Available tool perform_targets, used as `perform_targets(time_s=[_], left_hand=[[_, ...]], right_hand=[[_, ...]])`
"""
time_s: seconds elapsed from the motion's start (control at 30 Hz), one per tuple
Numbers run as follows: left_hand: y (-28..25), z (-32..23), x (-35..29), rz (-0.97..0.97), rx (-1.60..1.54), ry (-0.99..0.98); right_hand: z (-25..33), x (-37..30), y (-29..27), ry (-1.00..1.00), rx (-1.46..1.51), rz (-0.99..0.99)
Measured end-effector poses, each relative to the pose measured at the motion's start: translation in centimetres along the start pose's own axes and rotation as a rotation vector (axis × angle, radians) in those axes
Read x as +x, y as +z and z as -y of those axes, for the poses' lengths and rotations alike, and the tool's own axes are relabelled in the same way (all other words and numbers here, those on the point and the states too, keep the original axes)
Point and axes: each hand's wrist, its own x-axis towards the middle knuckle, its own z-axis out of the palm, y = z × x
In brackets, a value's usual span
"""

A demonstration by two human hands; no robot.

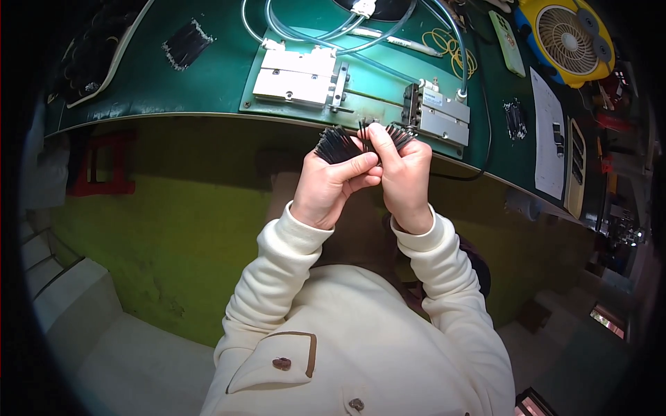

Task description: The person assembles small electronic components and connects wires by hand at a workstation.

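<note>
Just past the table's near edge, my left hand (322, 186) is closed around a fanned bundle of short black wires (336, 144). My right hand (408, 179) grips more of the same thin black pieces, which stick out past its thumb and fingers. Both hands meet at the fingertips, and some wires show between them. Beyond the hands, a fixture plate (371, 104) carries a silver pneumatic clamp block (291, 73) on the left and another silver block (444, 114) on the right. Clear air tubes (298, 35) run to the blocks.
A pile of black wires with pale tips (188, 44) lies on the green table (159, 87) at left; a smaller pile (515, 119) lies at right. Beyond are a white pen (406, 44), yellow cord (458, 54), a phone (507, 43), a yellow fan (567, 41) and a paper sheet (548, 156).
</note>
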Motion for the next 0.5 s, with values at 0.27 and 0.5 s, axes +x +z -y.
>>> perform_targets(time_s=[0.27,0.5], left_hand=[[0.12,-0.15,0.25,0.011,-0.032,-0.026],[-0.23,-0.20,0.05,0.071,-0.029,-0.046]], right_hand=[[-0.09,0.11,0.11,0.019,0.043,-0.004],[0.26,-0.17,-0.23,-0.002,-0.004,0.086]])
